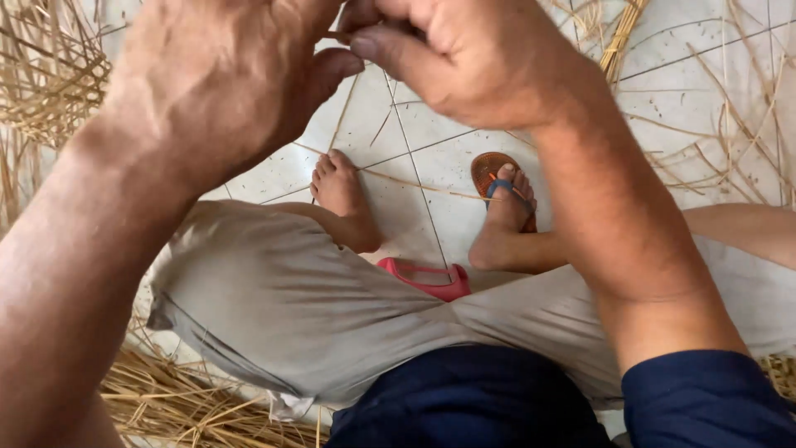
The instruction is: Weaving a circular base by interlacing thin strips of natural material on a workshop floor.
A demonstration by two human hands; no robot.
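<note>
My left hand (217,79) and my right hand (464,58) are raised close to the camera, fingertips meeting at the top of the head view. Between thumbs and fingers they pinch a thin pale straw strand (342,108) that runs down toward the floor; most of it is hidden by the hands. Below them are my legs in grey trousers (282,307). My bare left foot (342,195) rests on the tiles. My right foot wears a brown sandal (497,178) with a blue strap.
White floor tiles (414,141) carry scattered straw strands. A woven straw piece (50,75) lies at the upper left and a straw bundle (182,398) at the lower left. A pink sandal (427,278) sits under my knees.
</note>
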